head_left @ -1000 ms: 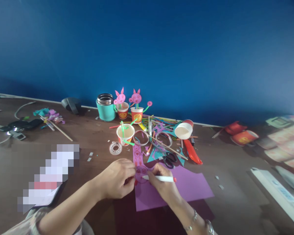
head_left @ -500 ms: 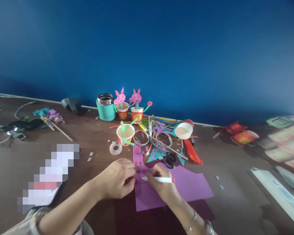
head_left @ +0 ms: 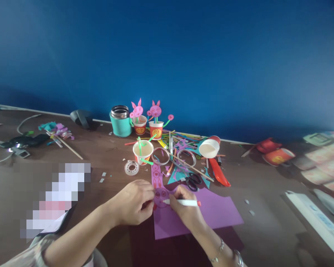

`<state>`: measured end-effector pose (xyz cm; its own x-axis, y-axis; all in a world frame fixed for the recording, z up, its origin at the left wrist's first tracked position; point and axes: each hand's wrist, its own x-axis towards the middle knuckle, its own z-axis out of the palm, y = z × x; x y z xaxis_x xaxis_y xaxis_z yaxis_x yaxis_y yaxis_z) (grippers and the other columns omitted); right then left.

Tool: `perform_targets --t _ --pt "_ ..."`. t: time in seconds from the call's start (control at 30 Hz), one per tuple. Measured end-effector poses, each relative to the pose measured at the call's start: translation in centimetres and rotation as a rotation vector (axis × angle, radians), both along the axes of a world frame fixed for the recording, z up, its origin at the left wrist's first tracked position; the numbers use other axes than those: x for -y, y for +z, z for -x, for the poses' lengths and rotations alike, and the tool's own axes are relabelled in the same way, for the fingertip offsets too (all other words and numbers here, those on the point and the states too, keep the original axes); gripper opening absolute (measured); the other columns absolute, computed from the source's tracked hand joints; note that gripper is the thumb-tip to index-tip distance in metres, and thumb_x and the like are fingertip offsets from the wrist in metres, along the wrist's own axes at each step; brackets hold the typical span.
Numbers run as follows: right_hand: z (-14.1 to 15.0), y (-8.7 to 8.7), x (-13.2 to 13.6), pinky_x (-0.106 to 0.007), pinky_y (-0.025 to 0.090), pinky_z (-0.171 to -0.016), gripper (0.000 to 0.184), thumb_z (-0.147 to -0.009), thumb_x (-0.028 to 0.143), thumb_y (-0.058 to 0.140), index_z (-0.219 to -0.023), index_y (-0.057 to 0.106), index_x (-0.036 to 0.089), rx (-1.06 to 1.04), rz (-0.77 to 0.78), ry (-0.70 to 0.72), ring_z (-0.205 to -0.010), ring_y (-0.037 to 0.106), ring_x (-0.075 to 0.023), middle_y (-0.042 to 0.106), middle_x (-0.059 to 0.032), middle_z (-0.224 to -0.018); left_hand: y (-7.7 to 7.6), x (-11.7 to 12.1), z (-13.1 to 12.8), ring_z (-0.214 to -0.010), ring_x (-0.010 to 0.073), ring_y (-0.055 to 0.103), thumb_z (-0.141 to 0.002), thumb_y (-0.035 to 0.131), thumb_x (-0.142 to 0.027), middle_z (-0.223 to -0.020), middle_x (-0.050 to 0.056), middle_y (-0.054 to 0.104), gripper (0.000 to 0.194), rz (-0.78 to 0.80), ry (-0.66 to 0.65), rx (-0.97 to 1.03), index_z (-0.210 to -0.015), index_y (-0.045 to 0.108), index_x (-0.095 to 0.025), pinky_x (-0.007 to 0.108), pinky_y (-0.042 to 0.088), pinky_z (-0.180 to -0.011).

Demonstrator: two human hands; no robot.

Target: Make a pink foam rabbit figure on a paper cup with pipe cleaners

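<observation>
My right hand is closed around a white marker with a red end, its tip on a sheet of purple paper. Under the tip is a round red-drawn face with eyes. Curled at the sheet's left edge, my left hand has its fingers closed. A small red bit shows beside its fingertips; whether they grip it or the paper is hidden. Above the face, a narrow strip of the paper carries drawn ears and small circles. Black-handled scissors lie just beyond the sheet.
Behind stand a turquoise jar, two paper cups with pink rabbit figures and a cup with green straws. Tape rolls, sticks and scraps lie around. A red balloon is right, a blurred-out phone left.
My right hand and the marker have shifted slightly to the right and up on the drawn face. My left hand has stayed in place.
</observation>
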<state>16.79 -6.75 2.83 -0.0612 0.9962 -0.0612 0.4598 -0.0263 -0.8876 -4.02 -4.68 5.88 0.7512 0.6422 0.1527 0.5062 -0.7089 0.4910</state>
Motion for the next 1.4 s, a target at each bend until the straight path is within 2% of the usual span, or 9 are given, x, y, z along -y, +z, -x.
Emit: perform_targets --t 0.3,0.7,1.4 --pt "-0.04 0.12 0.05 -0.022 0.025 -0.043 0.033 -0.076 0.03 0.056 -0.055 0.033 0.022 0.03 -0.022 -0.007 -0.048 0.031 -0.0094 0.034 0.0066 -0.049 0.18 -0.09 -0.08 -0.074 0.018 0.055 -0.078 0.047 -0.011 -0.074 0.003 0.06 0.014 -0.003 0.001 -0.01 -0.071 0.056 -0.019 0.03 0.043 -0.074" --pt "-0.35 -0.7 -0.08 -0.022 0.028 -0.045 0.03 -0.077 0.028 0.055 -0.056 0.034 0.023 0.0 -0.032 -0.01 -0.048 0.033 -0.01 0.037 0.0059 -0.05 -0.09 -0.04 -0.02 -0.073 0.0178 0.055 -0.077 0.047 -0.011 -0.073 0.003 0.059 0.014 -0.018 0.0 -0.006 -0.067 0.053 -0.019 0.03 0.043 -0.073" --pt "0.04 -0.16 0.04 -0.021 0.027 -0.043 0.033 -0.076 0.032 0.058 -0.055 0.034 0.022 0.051 -0.008 -0.019 -0.048 0.031 -0.0091 0.036 0.0067 -0.049 0.14 -0.14 -0.12 -0.072 0.0174 0.054 -0.078 0.047 -0.012 -0.073 0.003 0.059 0.014 -0.003 0.002 -0.01 -0.068 0.054 -0.019 0.03 0.042 -0.072"
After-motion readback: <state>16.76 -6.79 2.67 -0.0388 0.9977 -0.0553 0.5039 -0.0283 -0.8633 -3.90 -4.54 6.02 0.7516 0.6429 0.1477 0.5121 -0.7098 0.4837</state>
